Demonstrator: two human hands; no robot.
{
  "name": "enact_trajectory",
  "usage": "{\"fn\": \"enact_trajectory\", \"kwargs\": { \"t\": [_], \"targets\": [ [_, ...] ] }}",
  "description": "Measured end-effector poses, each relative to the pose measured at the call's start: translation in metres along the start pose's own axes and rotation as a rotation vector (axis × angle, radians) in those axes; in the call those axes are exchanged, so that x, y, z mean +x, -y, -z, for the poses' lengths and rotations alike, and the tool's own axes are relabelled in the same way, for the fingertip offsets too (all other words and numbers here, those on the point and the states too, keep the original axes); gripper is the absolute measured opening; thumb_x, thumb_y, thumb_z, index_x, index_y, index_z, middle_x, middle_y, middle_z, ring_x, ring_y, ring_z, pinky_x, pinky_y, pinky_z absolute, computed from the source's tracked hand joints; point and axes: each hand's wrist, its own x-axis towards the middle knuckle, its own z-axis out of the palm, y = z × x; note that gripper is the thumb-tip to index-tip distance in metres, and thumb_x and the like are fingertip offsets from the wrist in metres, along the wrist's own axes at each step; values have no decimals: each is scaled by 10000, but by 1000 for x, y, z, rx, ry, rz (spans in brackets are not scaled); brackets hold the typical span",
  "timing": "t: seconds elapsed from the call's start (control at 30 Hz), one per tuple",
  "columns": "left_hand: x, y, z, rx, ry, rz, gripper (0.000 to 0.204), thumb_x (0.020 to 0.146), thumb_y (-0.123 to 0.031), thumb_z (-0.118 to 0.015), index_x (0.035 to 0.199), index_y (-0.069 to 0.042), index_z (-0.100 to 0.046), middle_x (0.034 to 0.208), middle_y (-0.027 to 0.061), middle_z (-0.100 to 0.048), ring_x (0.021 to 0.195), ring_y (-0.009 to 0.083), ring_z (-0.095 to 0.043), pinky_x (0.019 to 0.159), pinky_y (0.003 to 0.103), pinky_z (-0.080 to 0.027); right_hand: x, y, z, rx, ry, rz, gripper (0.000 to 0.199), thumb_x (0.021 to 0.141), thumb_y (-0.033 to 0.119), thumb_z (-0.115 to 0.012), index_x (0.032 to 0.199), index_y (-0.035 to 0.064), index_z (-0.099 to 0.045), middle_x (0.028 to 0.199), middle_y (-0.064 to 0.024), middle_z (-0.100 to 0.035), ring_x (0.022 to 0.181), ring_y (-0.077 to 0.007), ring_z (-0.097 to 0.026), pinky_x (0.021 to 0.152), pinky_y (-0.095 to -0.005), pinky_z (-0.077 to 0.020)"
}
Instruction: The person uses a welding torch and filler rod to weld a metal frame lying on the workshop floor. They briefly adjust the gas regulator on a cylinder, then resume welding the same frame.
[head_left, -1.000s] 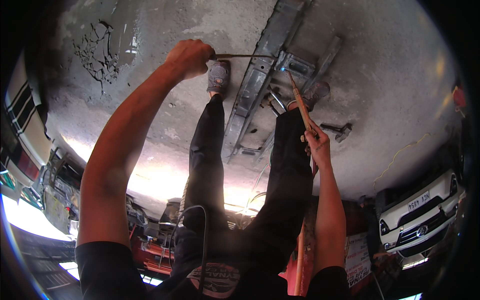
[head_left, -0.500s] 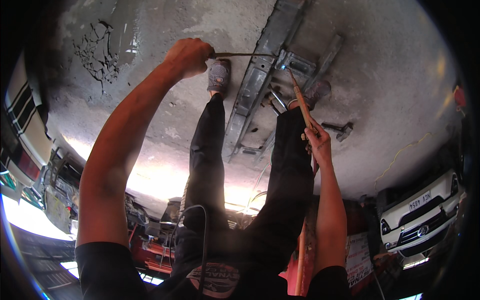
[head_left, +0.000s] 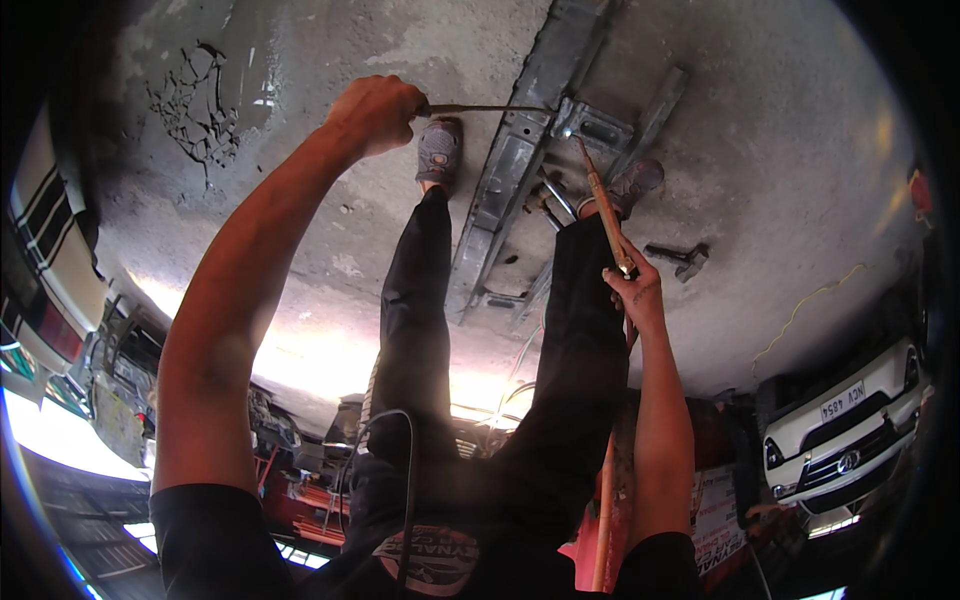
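The left hand (head_left: pixel 375 115) grips a rod (head_left: pixel 485 109) over the frame (head_left: pixel 510 165), the right hand (head_left: pixel 638 288) is wrapped round a torch (head_left: pixel 603 205); heating the frame's crosspiece (head_left: pixel 604 128) seems in hand, calling for steady aim.

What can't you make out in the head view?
Head view throughout:
Far end of long grey metal rail: cut off by top edge.
Held end of thin dark metal rod: hidden in left hand's grip.
Tip contact of slender coppery metal torch: bright spot obscures it.
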Motion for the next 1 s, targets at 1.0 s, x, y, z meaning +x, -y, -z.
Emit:
{"fn": "enact_trajectory", "kwargs": {
  "t": [1.0],
  "targets": [
    [4,5,1,5,-4,-13,304,797,-10,-673,1049,-135,-791,904,140,-760,879,356,-737,789,467,-575,1,-4,4,51,5,-23,518,998,199,-665,1508,167,-579,789,8,-651,546,-70,-564,499,-258,-492]
  ]
}}
